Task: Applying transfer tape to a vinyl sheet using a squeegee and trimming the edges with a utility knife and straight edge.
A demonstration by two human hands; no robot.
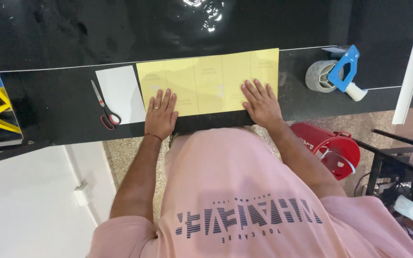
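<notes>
A: Step in hand, by the look of it?

B: Flattening, most likely. Left hand (161, 116) and right hand (262, 102) laid palm-down on the near edge of a yellow sheet (206, 79), well apart, one toward each end.

A: State of each grip?

B: Wide and flat on both, fingers fanned, closed around nothing. Only pressing on the paper.

A: And the sheet itself?

B: Spread lengthwise across the middle of the black bench (48, 114), right at its near edge. Long, rectangular, matt pale yellow, with faint fold lines dividing it into panels. Thin and paper-like, probably quick to crease or slide.

A: So what would further handling call for?

B: Even downward pressure and a slow outward sweep, judging from those folds. No dragging, or risk of a skewed sheet.

A: Anything beside it?

B: Touching its left end, a plain white sheet (115, 93), smooth and smaller. Left of that, scissors (105, 106) with red-and-black handles and slim metal blades, lying shut. Far right, a roll of clear packing tape in a blue plastic tape dispenser (336, 74). Beyond the bench, glossy black film (120, 28) with glare. Below the bench on the right, a red plastic bucket (331, 145).
</notes>
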